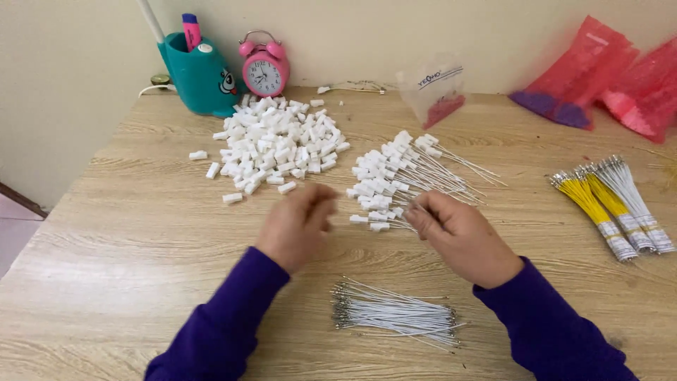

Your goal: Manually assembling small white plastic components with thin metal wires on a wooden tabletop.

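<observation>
My left hand (295, 224) hovers over the wooden table (127, 233), fingers curled, just below a heap of small white plastic plugs (276, 142); whether it holds a plug is hidden. My right hand (462, 236) rests at the near edge of a pile of white wires with plugs fitted (395, 180), its fingertips pinched on one of those wires. A loose bunch of bare white wires with metal tips (395, 314) lies between my purple sleeves, near the table's front.
Bundles of yellow and white wires (612, 204) lie at the right. Red plastic bags (599, 74) and a small clear bag (434, 88) sit along the back wall. A teal pen holder (197, 74) and pink alarm clock (264, 67) stand at the back left.
</observation>
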